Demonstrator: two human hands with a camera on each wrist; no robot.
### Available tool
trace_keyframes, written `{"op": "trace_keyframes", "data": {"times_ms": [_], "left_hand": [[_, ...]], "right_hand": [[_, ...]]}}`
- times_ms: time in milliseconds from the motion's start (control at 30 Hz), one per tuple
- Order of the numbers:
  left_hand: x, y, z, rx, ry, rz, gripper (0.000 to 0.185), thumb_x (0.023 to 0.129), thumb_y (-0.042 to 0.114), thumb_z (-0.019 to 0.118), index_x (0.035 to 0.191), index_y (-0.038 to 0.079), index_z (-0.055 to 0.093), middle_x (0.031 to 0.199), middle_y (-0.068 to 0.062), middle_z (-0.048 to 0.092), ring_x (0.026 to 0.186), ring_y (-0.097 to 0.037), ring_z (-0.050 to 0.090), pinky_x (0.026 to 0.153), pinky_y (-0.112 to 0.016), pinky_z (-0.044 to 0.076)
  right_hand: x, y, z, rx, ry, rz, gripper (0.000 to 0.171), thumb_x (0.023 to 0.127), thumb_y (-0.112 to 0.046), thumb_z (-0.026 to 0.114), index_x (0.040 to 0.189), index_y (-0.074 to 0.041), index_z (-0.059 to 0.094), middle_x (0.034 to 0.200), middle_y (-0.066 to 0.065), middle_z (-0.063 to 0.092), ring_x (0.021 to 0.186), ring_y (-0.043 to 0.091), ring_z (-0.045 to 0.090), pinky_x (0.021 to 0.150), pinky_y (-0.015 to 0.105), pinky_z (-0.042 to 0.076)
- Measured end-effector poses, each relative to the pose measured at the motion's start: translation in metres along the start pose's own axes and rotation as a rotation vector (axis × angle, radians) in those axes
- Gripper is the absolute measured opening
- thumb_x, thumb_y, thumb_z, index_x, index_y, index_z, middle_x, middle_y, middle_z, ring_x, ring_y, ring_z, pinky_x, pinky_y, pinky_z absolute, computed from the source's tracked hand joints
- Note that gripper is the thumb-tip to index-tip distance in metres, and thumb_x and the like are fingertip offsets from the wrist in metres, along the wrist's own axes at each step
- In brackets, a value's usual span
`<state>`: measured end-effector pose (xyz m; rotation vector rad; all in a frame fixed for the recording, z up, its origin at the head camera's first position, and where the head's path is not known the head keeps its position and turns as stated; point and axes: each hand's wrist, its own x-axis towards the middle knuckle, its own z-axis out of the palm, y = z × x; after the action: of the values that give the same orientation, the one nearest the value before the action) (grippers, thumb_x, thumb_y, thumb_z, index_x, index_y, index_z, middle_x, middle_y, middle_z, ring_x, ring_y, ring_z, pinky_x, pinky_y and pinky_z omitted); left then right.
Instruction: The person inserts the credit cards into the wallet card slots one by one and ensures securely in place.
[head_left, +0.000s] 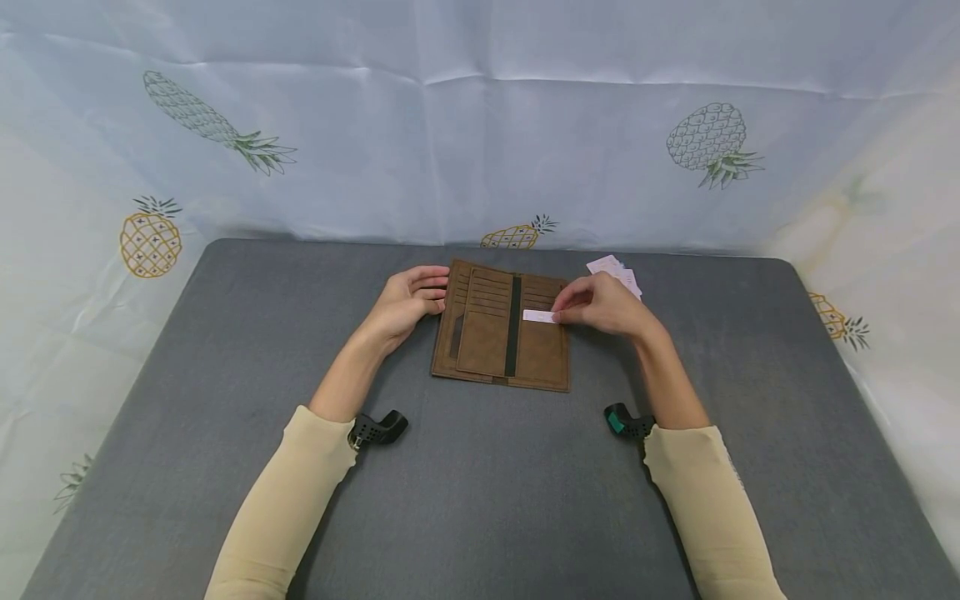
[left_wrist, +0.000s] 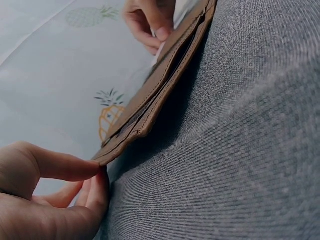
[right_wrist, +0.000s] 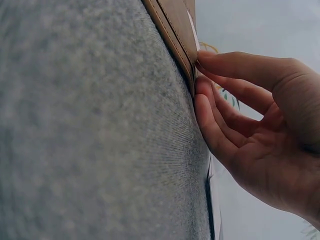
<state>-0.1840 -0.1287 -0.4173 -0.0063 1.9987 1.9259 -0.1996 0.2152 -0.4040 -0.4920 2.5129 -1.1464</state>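
Note:
A brown wallet [head_left: 483,342] lies open on the grey table, with rows of card slots and a dark band [head_left: 513,325] down its middle. My left hand [head_left: 405,304] pinches the wallet's left edge between thumb and fingers, and the left wrist view shows that edge lifted slightly off the cloth. At the right panel, my right hand [head_left: 603,307] pinches the right end of a pale pink card [head_left: 537,316]. Only a strip of this card shows above the slot; its lower part is hidden in the pocket. In the right wrist view the thumb [right_wrist: 225,62] presses right at the wallet's edge.
Several pale pink cards [head_left: 611,265] lie in a loose pile behind my right hand. A white curtain [head_left: 465,150] printed with pineapples hangs along the table's back edge and sides. Each wrist wears a black camera mount [head_left: 381,427]. The grey table [head_left: 480,500] stretches out in front of the wallet.

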Motion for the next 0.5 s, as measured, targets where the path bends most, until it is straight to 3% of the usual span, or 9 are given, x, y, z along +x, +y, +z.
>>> {"op": "trace_keyframes", "data": {"times_ms": [267,500], "left_hand": [[-0.0013,0.0005,-0.0004,0.005,0.001,-0.001,0.066,0.1,-0.018,0.055,0.162,0.002,0.045,0.16,-0.022,0.048,0.145,-0.034,0.053,0.103,-0.021,0.056],[-0.0006,-0.0001,-0.0004,0.004,-0.002,0.003,0.066,0.1,-0.018,0.055,0.162,0.002,0.045,0.16,-0.022,0.049,0.143,-0.033,0.054,0.103,-0.022,0.057]], "right_hand": [[-0.0004,0.0019,-0.0014,-0.005,-0.011,-0.055,0.005,0.096,-0.003,0.08,0.099,-0.001,0.084,0.109,0.02,0.08,0.083,0.008,0.065,0.074,0.017,0.051],[-0.0052,0.0046,-0.0101,0.035,-0.022,-0.044,0.019,0.099,-0.009,0.078,0.115,0.001,0.082,0.116,0.021,0.081,0.091,0.002,0.072,0.08,0.016,0.055]]}}
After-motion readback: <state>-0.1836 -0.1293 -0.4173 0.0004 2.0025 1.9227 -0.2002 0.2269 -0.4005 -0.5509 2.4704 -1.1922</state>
